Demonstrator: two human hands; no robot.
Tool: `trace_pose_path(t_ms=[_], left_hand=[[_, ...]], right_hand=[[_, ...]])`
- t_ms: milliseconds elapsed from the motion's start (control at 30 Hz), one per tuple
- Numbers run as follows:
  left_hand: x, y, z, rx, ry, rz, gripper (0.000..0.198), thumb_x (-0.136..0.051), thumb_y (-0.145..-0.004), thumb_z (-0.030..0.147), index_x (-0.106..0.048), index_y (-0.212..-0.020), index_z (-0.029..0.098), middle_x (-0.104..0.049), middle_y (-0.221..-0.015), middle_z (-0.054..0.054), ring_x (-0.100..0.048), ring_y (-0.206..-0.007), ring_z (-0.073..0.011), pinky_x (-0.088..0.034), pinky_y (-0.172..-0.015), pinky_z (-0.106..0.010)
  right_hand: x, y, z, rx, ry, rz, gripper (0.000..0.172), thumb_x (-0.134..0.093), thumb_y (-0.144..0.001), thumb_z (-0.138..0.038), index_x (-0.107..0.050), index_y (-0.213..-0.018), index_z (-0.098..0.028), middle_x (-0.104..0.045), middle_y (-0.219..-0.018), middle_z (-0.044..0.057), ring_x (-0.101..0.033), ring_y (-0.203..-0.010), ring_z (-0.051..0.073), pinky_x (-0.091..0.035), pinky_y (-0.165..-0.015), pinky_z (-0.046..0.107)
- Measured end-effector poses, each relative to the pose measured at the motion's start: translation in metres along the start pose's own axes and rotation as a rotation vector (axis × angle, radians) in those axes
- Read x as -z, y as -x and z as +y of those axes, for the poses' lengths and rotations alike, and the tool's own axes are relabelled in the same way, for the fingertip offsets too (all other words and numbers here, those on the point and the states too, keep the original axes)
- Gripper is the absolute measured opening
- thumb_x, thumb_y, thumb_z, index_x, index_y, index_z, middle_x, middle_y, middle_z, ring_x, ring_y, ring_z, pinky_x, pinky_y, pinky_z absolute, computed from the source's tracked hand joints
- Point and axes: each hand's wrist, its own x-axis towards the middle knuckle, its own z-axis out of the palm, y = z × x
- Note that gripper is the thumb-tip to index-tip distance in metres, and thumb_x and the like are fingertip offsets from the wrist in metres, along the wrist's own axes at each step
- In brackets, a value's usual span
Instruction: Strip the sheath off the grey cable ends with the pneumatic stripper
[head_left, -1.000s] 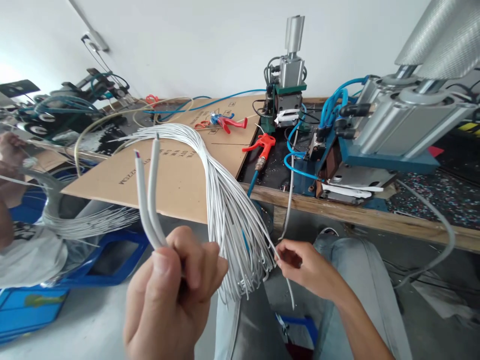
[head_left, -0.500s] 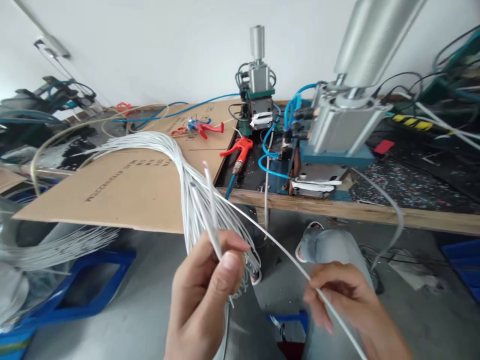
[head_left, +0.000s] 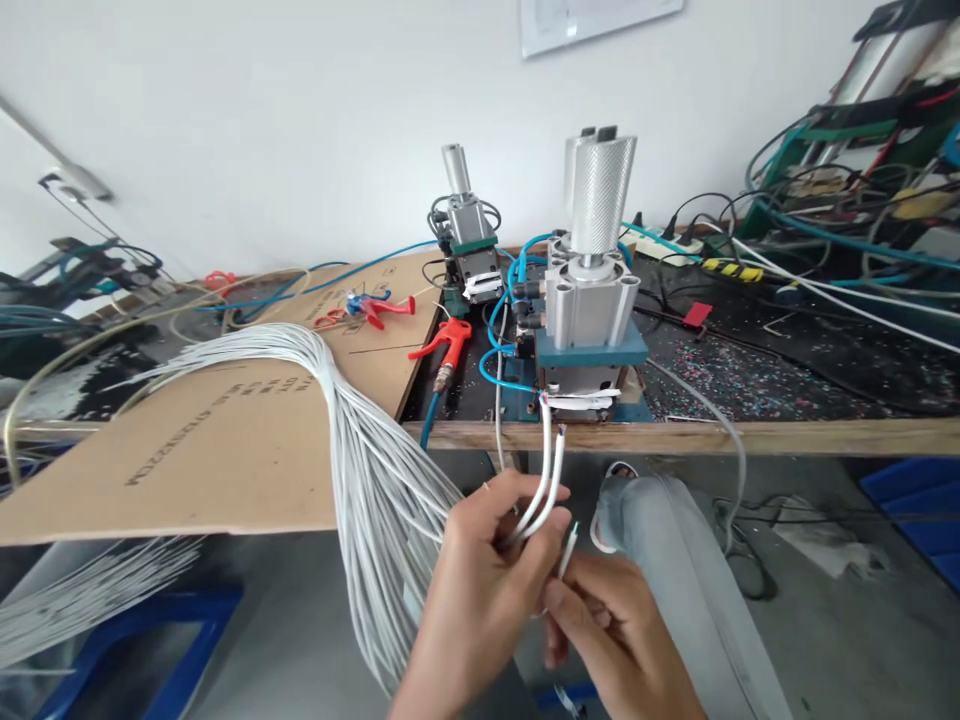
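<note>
My left hand (head_left: 487,575) is closed around two white cables (head_left: 553,475), whose ends point up, with coloured wire tips showing. The ends stand just in front of a pneumatic machine (head_left: 589,310) with a silver cylinder and blue plate; whether the left one touches it I cannot tell. Close beside it, my right hand (head_left: 619,625) pinches another white cable (head_left: 568,548) near its greenish tip. A thick bundle of white cables (head_left: 375,470) hangs over the table edge to the left of my hands. Parts of the held cables are hidden behind my fingers.
A cardboard sheet (head_left: 247,450) lies under the bundle. On the bench are a red air blow gun (head_left: 448,345), red-and-blue pliers (head_left: 375,307) and a smaller pneumatic machine (head_left: 469,235). Blue crates (head_left: 915,510) flank the bench below. A person's leg (head_left: 667,560) shows beneath it.
My right hand has moved left, from along a long cable to beside my left hand, and now pinches a cable end. The left hand's cables have moved right, before the machine. The view has shifted.
</note>
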Motion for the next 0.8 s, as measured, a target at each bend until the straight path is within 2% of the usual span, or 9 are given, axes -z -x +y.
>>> trace_pose_path(t_ms=[233,400,567,667,800], left_hand=[[0.011,-0.006,0.003,0.081,0.157,-0.186,0.02,-0.065,-0.096,0.036,-0.066,-0.09,0.017,-0.053,-0.062,0.003,-0.048,-0.049,-0.009,-0.039,-0.049,-0.019],[0.014,-0.005,0.0,0.041,0.139,-0.181,0.016,-0.065,-0.094,0.03,-0.065,-0.084,0.017,-0.053,-0.07,0.002,-0.05,-0.053,-0.0089,-0.04,-0.052,-0.02],[0.012,-0.006,-0.004,-0.041,0.074,-0.106,0.014,-0.064,-0.092,0.024,-0.067,-0.079,0.017,-0.052,-0.07,0.002,-0.044,-0.061,-0.0096,-0.035,-0.056,-0.021],[0.011,-0.007,-0.005,-0.032,0.033,-0.09,0.014,-0.063,-0.09,0.025,-0.065,-0.078,0.017,-0.049,-0.068,0.003,-0.043,-0.06,-0.0107,-0.035,-0.055,-0.023],[0.017,-0.008,-0.003,0.017,-0.027,-0.14,0.009,-0.06,-0.086,0.02,-0.059,-0.078,0.018,-0.048,-0.067,0.004,-0.045,-0.057,-0.0105,-0.035,-0.054,-0.024]], right_hand=[[-0.003,-0.001,0.004,-0.041,-0.055,-0.007,0.044,-0.05,-0.106,-0.046,-0.062,-0.076,-0.017,-0.059,-0.059,0.0,-0.059,-0.053,0.011,-0.042,-0.052,0.019],[-0.003,-0.003,0.002,-0.049,-0.008,-0.03,0.043,-0.049,-0.106,-0.046,-0.061,-0.075,-0.018,-0.058,-0.061,0.0,-0.058,-0.056,0.012,-0.038,-0.051,0.021],[-0.002,-0.011,-0.009,0.129,0.108,0.133,0.034,-0.053,-0.104,-0.037,-0.057,-0.075,-0.02,-0.054,-0.076,0.001,-0.052,-0.07,0.014,-0.04,-0.066,0.026],[-0.003,-0.014,-0.014,0.053,0.013,0.145,0.039,-0.051,-0.105,-0.041,-0.056,-0.074,-0.02,-0.048,-0.069,-0.001,-0.046,-0.063,0.013,-0.036,-0.061,0.026],[0.003,-0.015,-0.017,-0.023,-0.007,0.063,0.045,-0.049,-0.107,-0.045,-0.052,-0.071,-0.019,-0.045,-0.064,-0.002,-0.043,-0.06,0.011,-0.031,-0.057,0.027]])
